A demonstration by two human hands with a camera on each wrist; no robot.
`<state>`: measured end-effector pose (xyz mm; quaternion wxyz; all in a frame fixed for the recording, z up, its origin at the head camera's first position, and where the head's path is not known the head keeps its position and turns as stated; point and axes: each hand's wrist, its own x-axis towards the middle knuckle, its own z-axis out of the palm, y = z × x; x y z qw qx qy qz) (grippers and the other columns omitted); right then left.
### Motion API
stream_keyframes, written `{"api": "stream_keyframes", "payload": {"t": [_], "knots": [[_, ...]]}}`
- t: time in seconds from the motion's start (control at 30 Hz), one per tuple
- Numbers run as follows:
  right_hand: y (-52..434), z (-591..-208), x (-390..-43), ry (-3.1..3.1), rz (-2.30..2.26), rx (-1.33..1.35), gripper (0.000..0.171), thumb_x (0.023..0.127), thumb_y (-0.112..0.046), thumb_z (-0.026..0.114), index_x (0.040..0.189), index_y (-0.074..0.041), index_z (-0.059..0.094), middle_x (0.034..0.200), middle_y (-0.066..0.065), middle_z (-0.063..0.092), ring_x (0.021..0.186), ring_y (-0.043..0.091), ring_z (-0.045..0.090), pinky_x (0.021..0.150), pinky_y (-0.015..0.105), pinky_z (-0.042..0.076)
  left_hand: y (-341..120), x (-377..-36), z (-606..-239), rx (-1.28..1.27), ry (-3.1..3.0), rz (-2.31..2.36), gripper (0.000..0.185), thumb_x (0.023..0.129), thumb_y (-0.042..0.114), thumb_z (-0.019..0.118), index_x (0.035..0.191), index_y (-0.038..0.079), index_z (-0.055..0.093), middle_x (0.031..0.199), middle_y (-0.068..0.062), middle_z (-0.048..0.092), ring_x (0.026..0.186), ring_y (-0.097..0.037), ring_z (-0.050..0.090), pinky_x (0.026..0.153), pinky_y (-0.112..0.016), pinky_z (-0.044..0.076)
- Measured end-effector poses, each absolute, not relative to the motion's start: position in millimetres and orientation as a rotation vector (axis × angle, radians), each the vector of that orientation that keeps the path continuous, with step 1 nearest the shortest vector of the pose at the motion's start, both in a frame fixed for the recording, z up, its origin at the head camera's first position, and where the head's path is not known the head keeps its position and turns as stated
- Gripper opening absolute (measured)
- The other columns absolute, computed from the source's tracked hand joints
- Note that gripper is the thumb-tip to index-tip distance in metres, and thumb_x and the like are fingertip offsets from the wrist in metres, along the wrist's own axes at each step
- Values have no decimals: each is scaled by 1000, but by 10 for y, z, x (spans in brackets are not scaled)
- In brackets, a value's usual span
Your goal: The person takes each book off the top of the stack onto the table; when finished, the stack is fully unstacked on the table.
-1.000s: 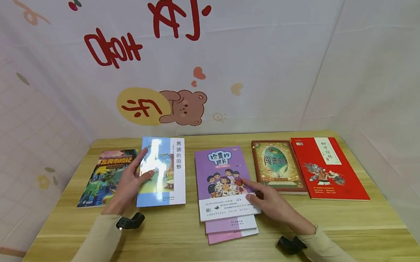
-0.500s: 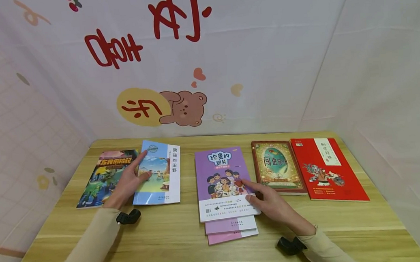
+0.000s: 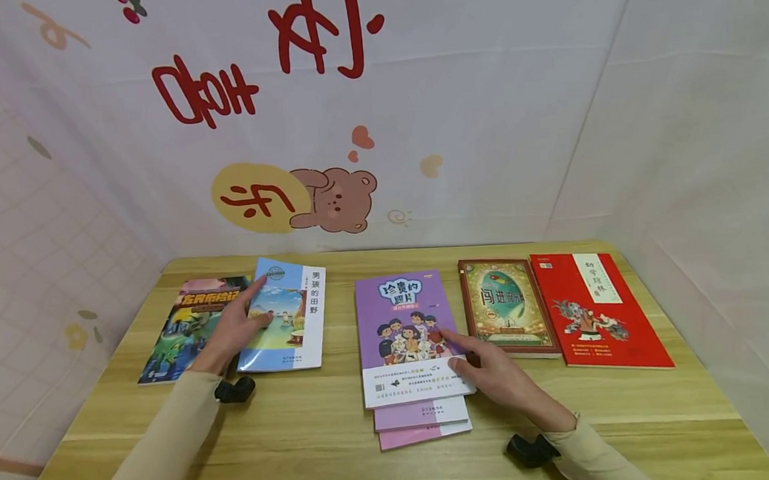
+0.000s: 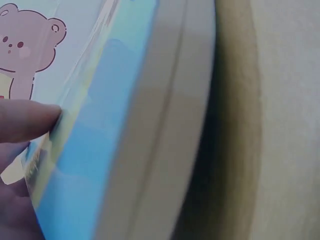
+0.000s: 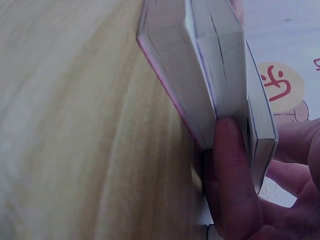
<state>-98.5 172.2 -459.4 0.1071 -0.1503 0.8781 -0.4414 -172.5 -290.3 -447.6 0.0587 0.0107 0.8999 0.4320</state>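
My left hand (image 3: 233,331) grips the left edge of a blue-and-white book (image 3: 289,313), thumb on its cover. That book lies near flat, its left edge over a dark green book (image 3: 180,332). The left wrist view shows the blue book (image 4: 125,125) close up with a fingertip (image 4: 25,120) on its glossy cover. My right hand (image 3: 494,372) holds the right edge of a purple book (image 3: 399,317), the top of a stack of three. In the right wrist view my thumb (image 5: 232,185) presses the stack's page edges (image 5: 200,75) while my fingers lie over the top cover.
A green book with a red border (image 3: 506,306) and a red book (image 3: 597,314) lie side by side at the right. All rest on a wooden table (image 3: 291,440) closed in by white decorated walls at the back and both sides.
The blue-and-white book has come down flatter and shifted left, over the dark green book, with my left hand still on it. My right hand stays on the purple stack.
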Motion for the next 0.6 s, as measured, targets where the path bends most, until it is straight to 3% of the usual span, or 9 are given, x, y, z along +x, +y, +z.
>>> {"api": "stream_keyframes", "payload": {"t": [0.3,0.6], "knots": [[1720,-4613,-1004,2583,-1303,-442,55,102,-17,67,155,-14,51,151,10,55,108,23,53,88,33,45,-2869,-1720,-4492,26,2728,1310,72,103,8,59,166,11,23,169,-27,14,152,-53,13,116,-72,20],[1731,-4619,-1010,2569,-1312,-442,55,103,-18,66,155,-14,51,153,10,54,113,23,53,94,37,47,-2826,-1768,-4524,-10,2821,1199,68,100,2,57,163,7,32,170,-25,10,152,-53,14,112,-70,28]]}}
